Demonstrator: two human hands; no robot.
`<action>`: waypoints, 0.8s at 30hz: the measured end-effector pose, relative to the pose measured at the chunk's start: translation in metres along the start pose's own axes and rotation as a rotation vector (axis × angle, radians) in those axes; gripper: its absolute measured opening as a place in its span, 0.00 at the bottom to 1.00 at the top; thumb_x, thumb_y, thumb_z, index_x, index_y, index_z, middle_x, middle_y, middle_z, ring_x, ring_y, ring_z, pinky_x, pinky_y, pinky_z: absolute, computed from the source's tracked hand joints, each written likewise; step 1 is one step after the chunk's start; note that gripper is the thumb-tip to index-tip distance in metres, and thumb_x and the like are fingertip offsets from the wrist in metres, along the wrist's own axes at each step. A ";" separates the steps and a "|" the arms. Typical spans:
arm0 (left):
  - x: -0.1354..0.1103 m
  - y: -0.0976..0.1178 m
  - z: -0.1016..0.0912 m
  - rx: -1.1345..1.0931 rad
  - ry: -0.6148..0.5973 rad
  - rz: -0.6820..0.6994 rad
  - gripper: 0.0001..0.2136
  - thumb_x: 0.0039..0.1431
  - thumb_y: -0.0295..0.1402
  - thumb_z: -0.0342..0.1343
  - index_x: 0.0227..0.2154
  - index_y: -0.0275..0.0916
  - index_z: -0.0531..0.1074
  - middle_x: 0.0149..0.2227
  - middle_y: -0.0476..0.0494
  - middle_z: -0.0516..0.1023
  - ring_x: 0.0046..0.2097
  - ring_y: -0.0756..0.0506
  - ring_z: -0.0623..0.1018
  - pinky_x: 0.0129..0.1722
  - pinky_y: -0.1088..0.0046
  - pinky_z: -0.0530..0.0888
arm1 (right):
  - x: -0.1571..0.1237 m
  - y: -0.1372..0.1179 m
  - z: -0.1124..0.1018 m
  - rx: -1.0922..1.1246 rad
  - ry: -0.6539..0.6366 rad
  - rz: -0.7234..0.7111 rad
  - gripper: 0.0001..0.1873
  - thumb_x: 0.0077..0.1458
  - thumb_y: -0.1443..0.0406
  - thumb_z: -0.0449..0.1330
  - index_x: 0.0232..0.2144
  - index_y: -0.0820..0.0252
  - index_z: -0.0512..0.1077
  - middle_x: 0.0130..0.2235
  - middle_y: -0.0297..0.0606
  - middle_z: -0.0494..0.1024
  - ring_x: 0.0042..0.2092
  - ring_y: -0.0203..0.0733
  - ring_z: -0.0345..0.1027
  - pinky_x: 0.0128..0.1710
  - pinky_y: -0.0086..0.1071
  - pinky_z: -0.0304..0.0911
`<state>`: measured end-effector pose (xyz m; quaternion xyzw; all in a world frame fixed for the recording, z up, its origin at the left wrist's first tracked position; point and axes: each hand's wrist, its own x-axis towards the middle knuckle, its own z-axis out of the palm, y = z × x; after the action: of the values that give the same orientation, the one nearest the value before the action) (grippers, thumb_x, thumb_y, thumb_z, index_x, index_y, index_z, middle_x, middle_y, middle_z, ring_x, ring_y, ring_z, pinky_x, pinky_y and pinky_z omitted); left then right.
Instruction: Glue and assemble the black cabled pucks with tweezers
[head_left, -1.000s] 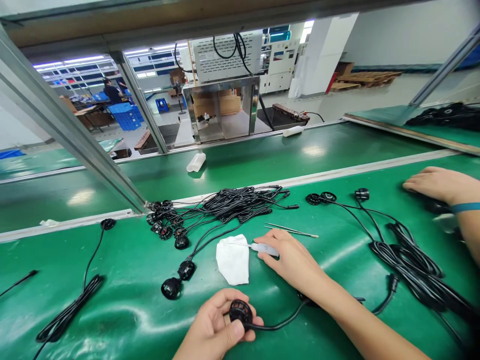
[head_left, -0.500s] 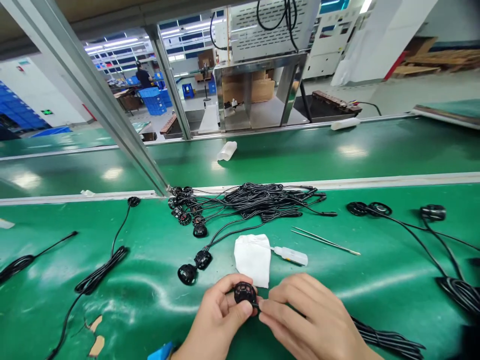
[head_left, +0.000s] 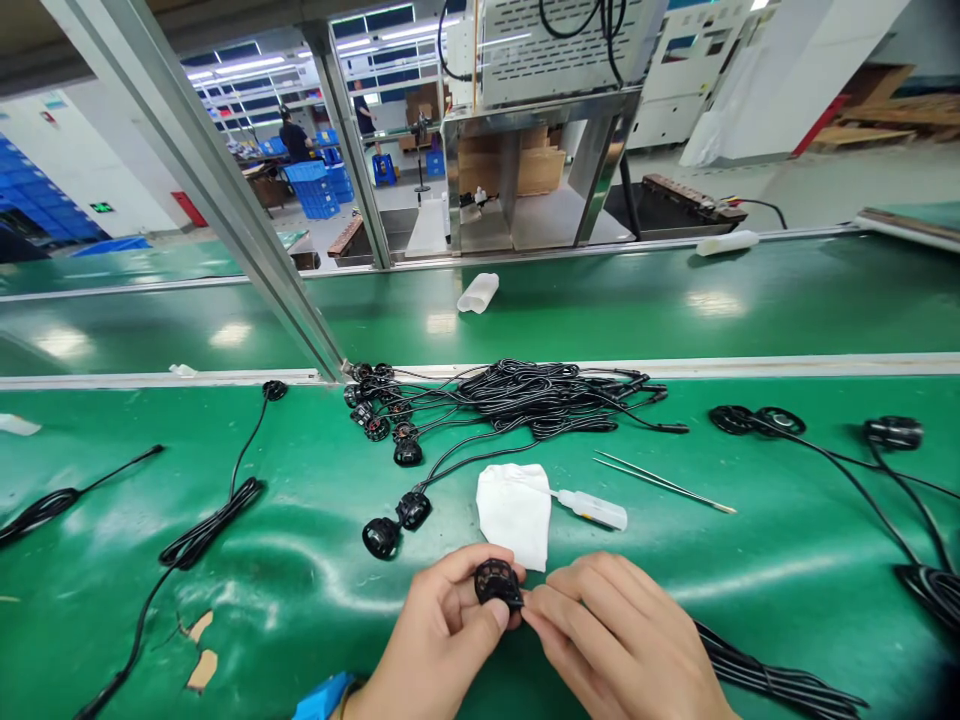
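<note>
Low in the middle, my left hand [head_left: 450,630] is closed round a small round black slotted housing [head_left: 496,582], thumb on its near side. My right hand [head_left: 622,635] is closed too, its thumb and forefinger pinching the black cable [head_left: 519,603] right where it leaves the housing. Most of that cable is hidden under the right hand; a bundled black cable [head_left: 776,675] comes out on its far side. Just beyond the fingers lies a folded white cloth [head_left: 516,510]. A small clear bottle with a thin tip [head_left: 596,510] rests against the cloth, and metal tweezers [head_left: 664,482] lie to the right.
A heap of black cables [head_left: 525,395] with several round housings lies behind the cloth. Two more housings [head_left: 397,523] sit left of it. Other cabled parts [head_left: 892,432] lie at right. A metal post [head_left: 225,200] rises at left. The green mat is torn [head_left: 201,670] at lower left.
The housing has turned a little in my left hand, showing more of its side. Both hands keep their grip. The whole view has shifted slightly as my head moved.
</note>
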<state>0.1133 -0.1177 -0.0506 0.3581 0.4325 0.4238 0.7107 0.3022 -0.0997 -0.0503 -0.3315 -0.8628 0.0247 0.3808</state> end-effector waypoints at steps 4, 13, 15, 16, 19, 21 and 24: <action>0.002 0.002 0.001 -0.012 0.007 0.002 0.15 0.56 0.35 0.66 0.46 0.39 0.77 0.43 0.41 0.80 0.40 0.46 0.78 0.44 0.70 0.73 | 0.000 -0.001 0.001 0.006 0.004 -0.001 0.06 0.59 0.74 0.58 0.36 0.61 0.72 0.30 0.36 0.76 0.31 0.40 0.65 0.30 0.36 0.54; 0.002 -0.002 0.003 0.171 0.097 0.026 0.13 0.49 0.21 0.62 0.39 0.38 0.79 0.37 0.43 0.82 0.39 0.45 0.79 0.39 0.75 0.73 | -0.002 -0.005 0.004 0.022 0.039 0.001 0.06 0.58 0.74 0.59 0.36 0.60 0.72 0.29 0.36 0.75 0.30 0.40 0.65 0.29 0.36 0.56; 0.001 -0.002 0.005 0.210 0.131 0.044 0.14 0.47 0.19 0.60 0.38 0.38 0.79 0.37 0.44 0.83 0.40 0.43 0.80 0.40 0.74 0.74 | -0.003 -0.006 0.005 0.026 0.043 0.010 0.05 0.59 0.74 0.58 0.35 0.60 0.72 0.29 0.36 0.76 0.30 0.40 0.66 0.29 0.35 0.57; 0.001 -0.001 0.006 0.227 0.147 0.065 0.15 0.46 0.19 0.60 0.37 0.39 0.79 0.37 0.44 0.83 0.39 0.43 0.80 0.41 0.73 0.74 | -0.003 -0.006 0.005 0.029 0.045 0.016 0.05 0.58 0.74 0.59 0.35 0.60 0.72 0.29 0.36 0.76 0.30 0.40 0.66 0.29 0.35 0.57; -0.002 0.002 0.009 0.308 0.189 0.155 0.14 0.46 0.20 0.59 0.36 0.39 0.79 0.36 0.44 0.82 0.38 0.42 0.81 0.41 0.72 0.76 | -0.004 -0.006 0.006 0.061 0.063 0.040 0.05 0.58 0.73 0.60 0.35 0.60 0.72 0.29 0.37 0.76 0.30 0.39 0.66 0.29 0.34 0.57; -0.004 0.003 0.010 0.399 0.218 0.230 0.13 0.46 0.21 0.60 0.35 0.41 0.80 0.35 0.44 0.82 0.37 0.41 0.80 0.40 0.71 0.76 | -0.005 -0.007 0.006 0.094 0.076 0.059 0.05 0.58 0.73 0.61 0.35 0.60 0.71 0.29 0.37 0.76 0.30 0.39 0.65 0.29 0.34 0.57; -0.008 0.001 0.010 0.533 0.274 0.381 0.14 0.46 0.23 0.63 0.36 0.44 0.82 0.34 0.44 0.83 0.36 0.40 0.80 0.39 0.70 0.76 | -0.003 -0.009 0.005 0.135 0.114 0.099 0.05 0.57 0.73 0.61 0.33 0.59 0.71 0.28 0.35 0.75 0.30 0.38 0.65 0.30 0.33 0.57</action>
<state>0.1200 -0.1265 -0.0436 0.5449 0.5447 0.4653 0.4359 0.2951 -0.1078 -0.0527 -0.3482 -0.8187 0.0830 0.4489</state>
